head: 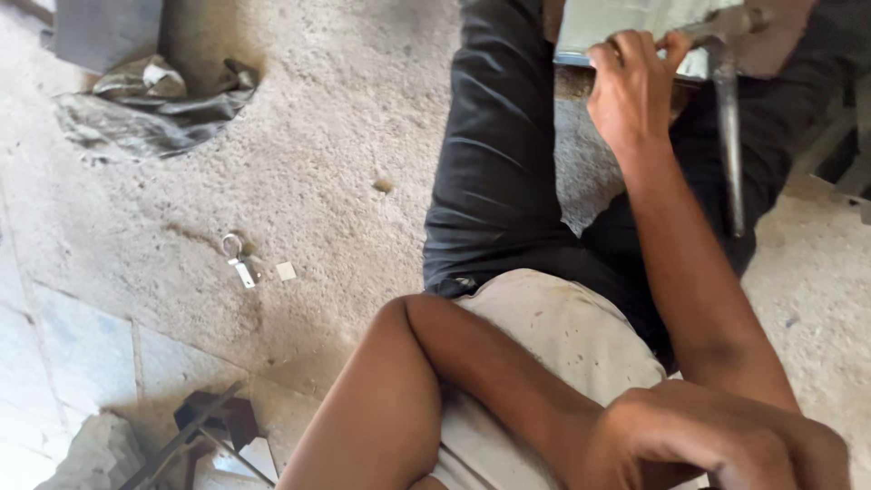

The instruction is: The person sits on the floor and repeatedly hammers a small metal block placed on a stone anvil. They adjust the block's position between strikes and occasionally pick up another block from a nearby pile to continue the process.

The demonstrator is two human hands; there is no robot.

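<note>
Rough concrete floor (318, 163) lies beneath. At one o'clock, a hammer (729, 136) is gripped near its head by the right hand (631, 86), fingers closed, against a pale metal sheet (617, 23). Its handle runs twelve-to-six. A firmer grip lower would be advised. The left hand's state cannot be told.

Rough workshop floor. Bare gritty concrete (345, 136), stained and dusty. Crumpled grey rag (154, 113) at 10 o'clock, small metal clip (239, 259) at 9, dark iron scrap (213, 426) at 7, hammer (726, 109) at 1.
</note>
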